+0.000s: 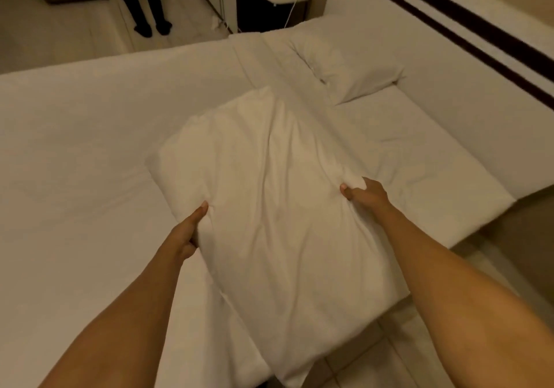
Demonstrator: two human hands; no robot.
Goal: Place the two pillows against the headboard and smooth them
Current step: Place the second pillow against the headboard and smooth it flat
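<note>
- Head view: near pillow (269, 201) held up over bed (75, 133), its lower end past the mattress edge, above floor tiles.
- Left hand (192, 231) clamped on pillow's left edge, thumb on top.
- Right hand (364, 192) pinching fabric at right side, fingers curled shut.
- 2nd pillow (344, 64) lies flat at far corner, touching padded headboard (449, 67) w/ dark stripes.
- Bkgd: someone's dark legs (150, 4) on floor.

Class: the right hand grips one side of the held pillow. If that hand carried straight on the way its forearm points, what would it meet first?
The right hand points up-left across the held pillow, so it would press into that first. Beyond lies the bedsheet; depth is unclear.
</note>
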